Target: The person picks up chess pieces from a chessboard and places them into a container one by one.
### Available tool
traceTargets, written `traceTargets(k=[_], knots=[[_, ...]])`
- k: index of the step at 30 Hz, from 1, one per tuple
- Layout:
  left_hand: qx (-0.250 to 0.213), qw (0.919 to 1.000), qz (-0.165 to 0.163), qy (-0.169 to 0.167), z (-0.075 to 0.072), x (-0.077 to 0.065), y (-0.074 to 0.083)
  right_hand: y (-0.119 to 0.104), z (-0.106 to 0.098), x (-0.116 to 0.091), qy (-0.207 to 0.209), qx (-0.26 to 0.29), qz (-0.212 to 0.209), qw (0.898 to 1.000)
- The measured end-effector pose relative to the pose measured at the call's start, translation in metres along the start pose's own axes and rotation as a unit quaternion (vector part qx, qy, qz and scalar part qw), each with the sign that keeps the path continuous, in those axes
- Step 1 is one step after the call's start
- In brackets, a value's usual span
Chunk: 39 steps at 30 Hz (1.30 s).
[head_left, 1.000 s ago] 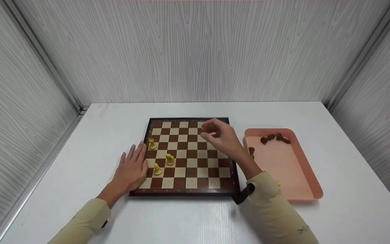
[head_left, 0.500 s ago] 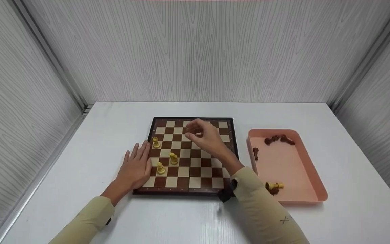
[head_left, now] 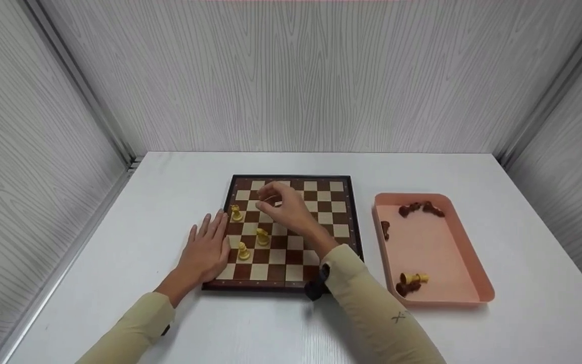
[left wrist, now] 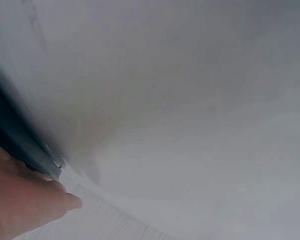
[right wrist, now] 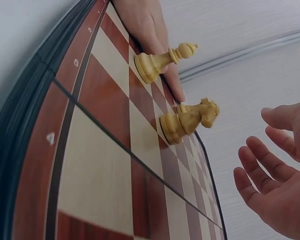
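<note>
My left hand [head_left: 205,254] lies with straight fingers along the left edge of the chessboard [head_left: 325,218]. Over the middle of the board hovers my right hand [head_left: 288,210], its fingers loosely curved and nothing between them; the right wrist view shows that palm bare as well. Three cream chess pieces stand upright on the board's left side. A rook [head_left: 236,213] is farthest back, close to my left fingertips. The knight [head_left: 262,237] stands in the middle, and a bishop [head_left: 243,251] is nearest me. In the right wrist view the knight [right wrist: 187,121] partly hides the rook.
Right of the board sits a pink tray [head_left: 467,253]. Several dark brown chess pieces [head_left: 421,208] lie in it along the back and left, and a cream piece [head_left: 415,278] lies on its side at the front left. Pale walls [head_left: 291,76] enclose the table.
My right hand has moved left across the board towards the cream pieces, its fingers still curved and holding nothing. The left hand stays at the board's edge. The head view has shifted slightly.
</note>
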State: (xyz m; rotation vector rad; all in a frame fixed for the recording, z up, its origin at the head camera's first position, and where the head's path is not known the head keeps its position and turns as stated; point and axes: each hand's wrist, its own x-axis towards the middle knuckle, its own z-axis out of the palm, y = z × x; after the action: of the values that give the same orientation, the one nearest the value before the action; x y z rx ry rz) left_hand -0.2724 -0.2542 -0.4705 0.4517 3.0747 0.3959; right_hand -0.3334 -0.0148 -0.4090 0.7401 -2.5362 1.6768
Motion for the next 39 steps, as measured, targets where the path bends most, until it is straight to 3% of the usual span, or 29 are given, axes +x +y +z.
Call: traceTargets(k=[9, 19, 25, 33, 39], knots=[[0.006, 1.0, -0.003, 0.007, -0.002, 0.002, -0.002, 0.004, 0.019, 0.012, 0.004, 0.02, -0.001, 1.0], [0.008, 0.9998, 0.002, 0.017, -0.002, 0.001, -0.001, 0.011, 0.043, 0.018, -0.005, 0.003, 0.019, 1.0], [0.008, 1.0, 0.001, 0.004, -0.001, -0.003, 0.001, 0.014, 0.053, 0.021, -0.01, 0.015, 0.023, 1.0], [0.009, 0.9999, -0.004, -0.006, 0.002, -0.004, 0.0, 0.011, 0.061, 0.021, -0.031, -0.034, 0.056, 0.997], [0.012, 0.9999, -0.002, -0.003, 0.002, 0.001, 0.0, 0.01, 0.06, 0.026, -0.028, -0.037, 0.06, 0.997]])
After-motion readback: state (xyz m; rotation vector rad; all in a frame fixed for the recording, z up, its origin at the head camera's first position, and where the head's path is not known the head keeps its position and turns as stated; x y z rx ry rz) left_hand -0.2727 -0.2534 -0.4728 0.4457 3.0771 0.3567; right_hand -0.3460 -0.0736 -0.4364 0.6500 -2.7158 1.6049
